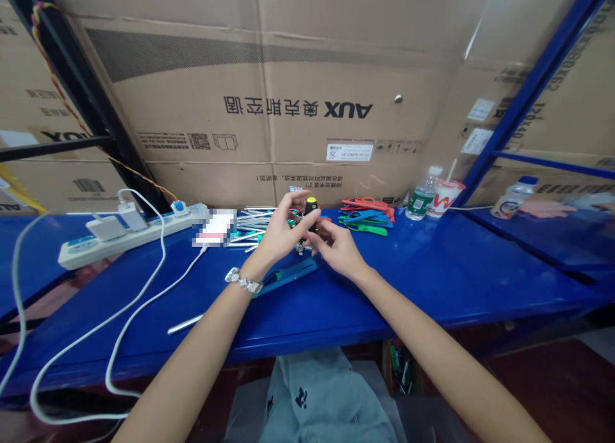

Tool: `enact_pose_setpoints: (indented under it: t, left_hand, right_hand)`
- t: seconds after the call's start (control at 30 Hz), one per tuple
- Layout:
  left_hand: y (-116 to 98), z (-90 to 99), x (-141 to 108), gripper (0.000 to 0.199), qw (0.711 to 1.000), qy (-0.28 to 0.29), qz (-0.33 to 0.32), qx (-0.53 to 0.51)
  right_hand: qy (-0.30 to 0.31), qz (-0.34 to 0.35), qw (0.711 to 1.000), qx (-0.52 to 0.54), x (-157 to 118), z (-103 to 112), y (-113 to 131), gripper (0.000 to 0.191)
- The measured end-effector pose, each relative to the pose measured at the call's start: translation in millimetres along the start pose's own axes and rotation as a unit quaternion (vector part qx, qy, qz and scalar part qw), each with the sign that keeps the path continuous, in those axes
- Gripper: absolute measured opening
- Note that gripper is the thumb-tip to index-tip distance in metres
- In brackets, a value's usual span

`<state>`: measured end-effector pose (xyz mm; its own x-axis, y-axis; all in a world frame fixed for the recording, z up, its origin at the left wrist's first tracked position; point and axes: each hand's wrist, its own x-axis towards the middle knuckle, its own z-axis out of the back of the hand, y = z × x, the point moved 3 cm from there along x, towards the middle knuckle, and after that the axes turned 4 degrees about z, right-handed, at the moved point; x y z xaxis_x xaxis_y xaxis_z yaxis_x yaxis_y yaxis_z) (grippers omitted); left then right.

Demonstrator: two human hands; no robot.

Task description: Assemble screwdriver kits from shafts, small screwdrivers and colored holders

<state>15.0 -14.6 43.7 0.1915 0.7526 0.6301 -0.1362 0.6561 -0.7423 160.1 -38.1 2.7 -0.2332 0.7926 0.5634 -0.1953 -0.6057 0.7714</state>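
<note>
A short screwdriver (311, 206) with a black handle and yellow cap stands upright between my hands. My left hand (283, 230) has its thumb and fingers closed around the handle. Just below, my right hand (339, 248) is closed in a pinch near the tool's lower end; what lies between its fingertips is too small to make out. Small metal parts show under the fingers. On the table beneath my left wrist lies a flat blue plastic piece (293, 273). Behind my left hand are several silver metal rods (250, 220), some with green ends.
A pile of red, blue and green plastic pieces (368, 217) lies right of my hands. Farther right stand a water bottle (423, 196) and a paper cup (446, 198). Leftward are a power strip (139, 235), white cables and a blurred-out phone (214, 228). A single rod (185, 324) lies nearer me.
</note>
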Motion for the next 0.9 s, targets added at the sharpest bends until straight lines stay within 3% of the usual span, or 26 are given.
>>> enact_pose_setpoints:
  t: [0.13, 0.3, 0.43, 0.53, 0.6, 0.67, 0.77, 0.9]
  left_hand:
    - [-2, 0.8, -1, 0.025, 0.998, 0.059, 0.018, -0.01]
    - [-3, -2.2, -1, 0.029, 1.0, -0.017, 0.011, 0.007]
    - [3, -0.2, 0, 0.021, 1.0, -0.026, 0.011, -0.002]
    - [10, 10.2, -3, 0.019, 0.999, -0.019, 0.013, 0.033]
    - [14, 15.7, -9, 0.016, 0.996, 0.033, 0.008, 0.084]
    - [18, 16.6, -18, 0.011, 0.983, 0.129, -0.006, 0.132]
    - [22, 13.2, -32, 0.007, 0.956, 0.231, -0.037, 0.176]
    - [26, 6.3, -39, 0.008, 0.949, 0.252, -0.042, 0.186]
  right_hand:
    - [0.023, -0.001, 1.0, -0.013, -1, 0, 0, 0.027]
    - [-0.031, -0.013, 0.999, -0.007, 0, 0, 0, 0.031]
    - [-0.006, -0.009, 1.0, 0.008, 0, 1, 0, 0.032]
    - [-0.025, -0.022, 0.999, 0.024, 1, 8, -1, 0.037]
    - [-0.055, -0.034, 0.997, 0.032, 1, 16, -3, 0.039]
    - [-0.084, -0.054, 0.995, 0.019, -1, 25, -5, 0.039]
    - [-0.096, -0.108, 0.985, -0.097, -10, 42, -9, 0.035]
    - [-0.043, -0.201, 0.907, -0.367, -24, 55, -11, 0.031]
